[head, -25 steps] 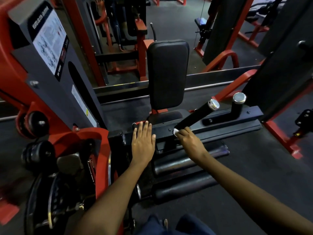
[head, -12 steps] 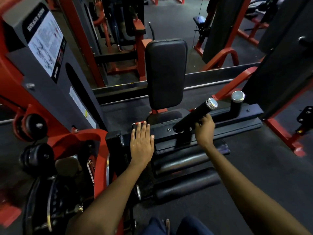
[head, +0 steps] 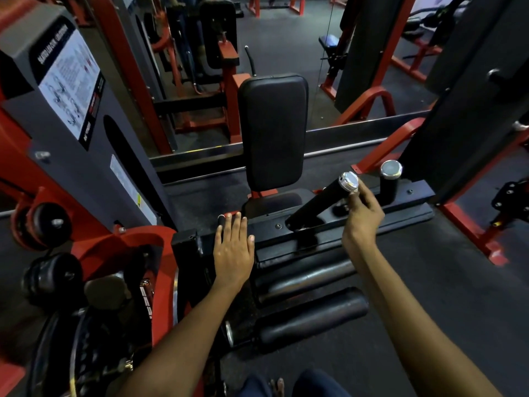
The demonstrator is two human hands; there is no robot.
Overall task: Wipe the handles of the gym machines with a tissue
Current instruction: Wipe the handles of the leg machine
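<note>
A black handle (head: 315, 206) with a silver end cap slants up to the right from the machine's black crossbar (head: 400, 213). My right hand (head: 363, 214) is at its upper end, just under the cap, with fingers curled against the grip. A small pale bit of tissue (head: 353, 193) shows at the fingertips; the rest is hidden in the hand. A second, upright handle (head: 388, 186) with a silver cap stands just right of it, untouched. My left hand (head: 233, 247) rests flat, fingers straight, on the black frame left of the seat.
A black backrest pad (head: 273, 130) stands behind the handles. A grey weight-stack cover (head: 86, 156) with an instruction placard rises at the left over red frame parts. Two black foam rollers (head: 309, 316) lie below my arms. Dark floor (head: 429, 282) stretches right; more red machines stand behind.
My right hand has slid up the slanted handle from its base to the end by the silver cap. The left hand has stayed flat on the frame.
</note>
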